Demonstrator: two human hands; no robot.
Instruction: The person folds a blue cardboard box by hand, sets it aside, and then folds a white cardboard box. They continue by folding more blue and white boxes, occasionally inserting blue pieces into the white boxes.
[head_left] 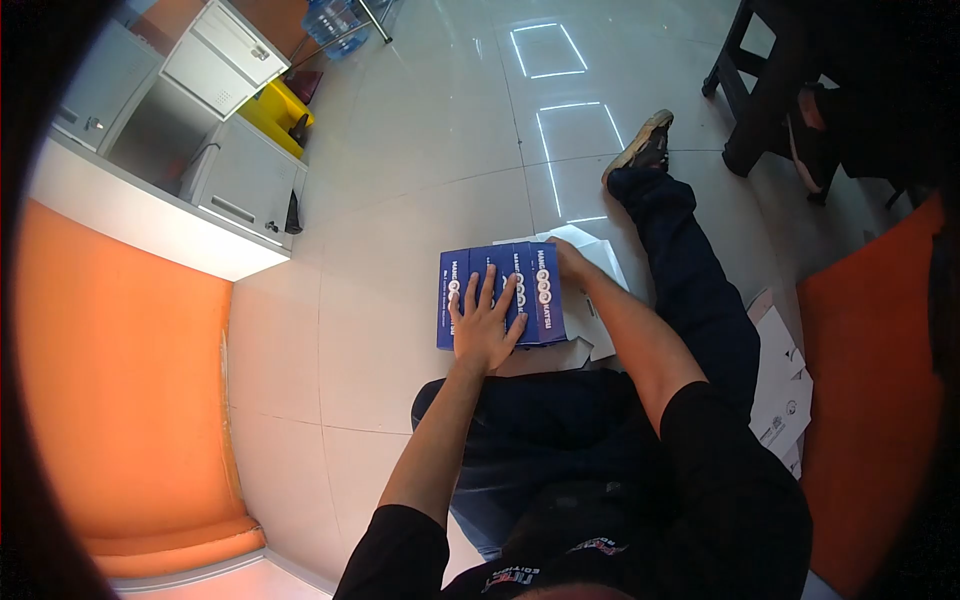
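Several blue boxes with white "MANG KATSU" print (503, 256) stand side by side in a tight row on the floor in front of my bent leg. My left hand (485, 328) lies flat on top of them, its fingers spread wide across the print. At the far right corner of the row is my right hand (568, 262), against the side of the last box. Its fingers are mostly hidden, so their grip does not show. White cardboard with opened flaps (597, 270) lies to the right of the blue boxes and partly under my right forearm.
Grey metal lockers (245, 175) with a door ajar stand on a white ledge at left. Flat white cardboard sheets (783, 390) lie at right beside an orange panel (870, 400). A dark stool (745, 110) and another person's shoe (808, 140) are at upper right.
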